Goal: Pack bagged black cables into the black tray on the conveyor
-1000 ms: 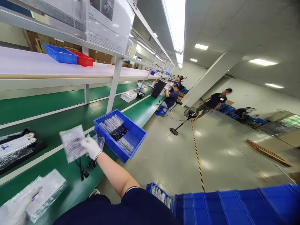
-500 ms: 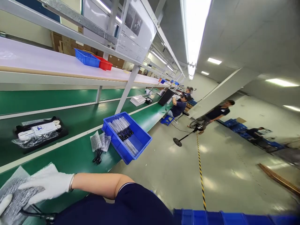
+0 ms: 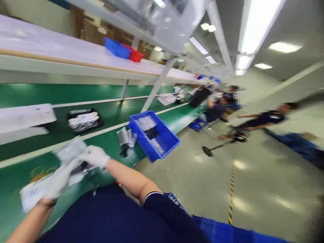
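Note:
My gloved right hand (image 3: 97, 157) is closed, its fingertips pinching at a clear bubble-wrap bag (image 3: 71, 150). My gloved left hand (image 3: 58, 179) closes on the same bag from the other side. Between the hands lies a dark part, perhaps a black cable (image 3: 80, 167), blurred and partly hidden by the fingers. Left of my left hand is a white printed sheet or packet (image 3: 32, 197), with yellow rubber bands (image 3: 39, 174) beside it. Several bubble-wrapped pieces with black cables (image 3: 126, 140) lie on the green bench to the right.
A blue bin (image 3: 164, 135) with rows of wrapped pieces sits at the bench edge. Behind the hands are a black tray (image 3: 84, 120) of bagged parts and white sheets (image 3: 25, 118). An overhead shelf (image 3: 83, 60) runs above. Co-workers and a floor fan (image 3: 238, 135) are at right.
My view has swung left, bringing my left arm into sight. The hands have come together on the bag; my right hand went from spread over bubble wrap to pinching.

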Action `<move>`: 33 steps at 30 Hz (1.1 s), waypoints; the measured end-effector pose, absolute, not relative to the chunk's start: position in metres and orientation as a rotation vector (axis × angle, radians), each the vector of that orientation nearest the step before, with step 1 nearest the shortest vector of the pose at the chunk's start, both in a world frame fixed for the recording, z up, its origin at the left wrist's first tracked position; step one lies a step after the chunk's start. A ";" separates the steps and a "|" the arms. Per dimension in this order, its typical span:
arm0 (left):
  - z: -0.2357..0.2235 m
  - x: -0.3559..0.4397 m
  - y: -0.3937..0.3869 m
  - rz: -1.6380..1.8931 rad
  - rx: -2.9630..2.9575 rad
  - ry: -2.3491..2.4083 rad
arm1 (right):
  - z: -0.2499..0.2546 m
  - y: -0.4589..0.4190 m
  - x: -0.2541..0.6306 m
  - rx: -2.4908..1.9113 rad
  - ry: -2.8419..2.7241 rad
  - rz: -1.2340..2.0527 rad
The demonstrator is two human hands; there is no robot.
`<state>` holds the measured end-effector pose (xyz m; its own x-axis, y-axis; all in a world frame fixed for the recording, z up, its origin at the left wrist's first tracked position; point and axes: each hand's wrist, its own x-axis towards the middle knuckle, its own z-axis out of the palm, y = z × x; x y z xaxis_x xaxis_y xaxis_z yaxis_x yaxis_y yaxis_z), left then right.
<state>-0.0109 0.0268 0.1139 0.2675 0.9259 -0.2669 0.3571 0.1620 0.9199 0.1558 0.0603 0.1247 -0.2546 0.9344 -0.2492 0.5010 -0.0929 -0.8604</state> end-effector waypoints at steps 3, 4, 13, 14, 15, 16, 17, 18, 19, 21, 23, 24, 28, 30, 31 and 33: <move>0.126 -0.003 0.030 0.742 1.411 1.167 | 0.121 0.057 0.161 -1.524 -1.409 1.242; 0.124 -0.001 0.036 0.789 1.411 1.117 | 0.116 0.059 0.163 -1.504 -1.357 1.253; 0.094 -0.009 0.041 0.790 1.260 0.943 | 0.109 0.046 0.163 -1.510 -1.123 1.336; 0.094 -0.011 0.040 0.789 1.258 0.928 | 0.108 0.045 0.161 -1.514 -1.116 1.341; 0.094 -0.014 0.040 0.783 1.257 0.921 | 0.107 0.045 0.159 -1.518 -1.112 1.346; 0.095 -0.016 0.040 0.775 1.255 0.924 | 0.106 0.045 0.157 -1.522 -1.113 1.351; 0.095 -0.018 0.040 0.768 1.255 0.933 | 0.105 0.045 0.155 -1.525 -1.118 1.354; 0.095 -0.020 0.040 0.764 1.259 0.941 | 0.104 0.046 0.153 -1.527 -1.123 1.358; 0.095 -0.022 0.040 0.767 1.268 0.945 | 0.103 0.046 0.151 -1.527 -1.129 1.360; 0.092 -0.026 0.041 0.788 1.288 0.937 | 0.104 0.047 0.146 -1.526 -1.143 1.361; 0.090 -0.030 0.042 0.805 1.294 0.930 | 0.105 0.047 0.143 -1.519 -1.146 1.362; 0.088 -0.031 0.042 0.809 1.288 0.932 | 0.106 0.047 0.141 -1.514 -1.141 1.365; 0.088 -0.035 0.043 0.807 1.258 0.937 | 0.109 0.048 0.136 -1.512 -1.094 1.394; 0.088 -0.036 0.044 0.816 1.223 0.936 | 0.110 0.048 0.134 -1.508 -1.095 1.389; 0.088 -0.037 0.045 0.832 1.198 0.942 | 0.110 0.048 0.133 -1.496 -1.114 1.380; 0.086 -0.039 0.047 0.874 1.137 0.981 | 0.109 0.048 0.130 -1.449 -1.179 1.366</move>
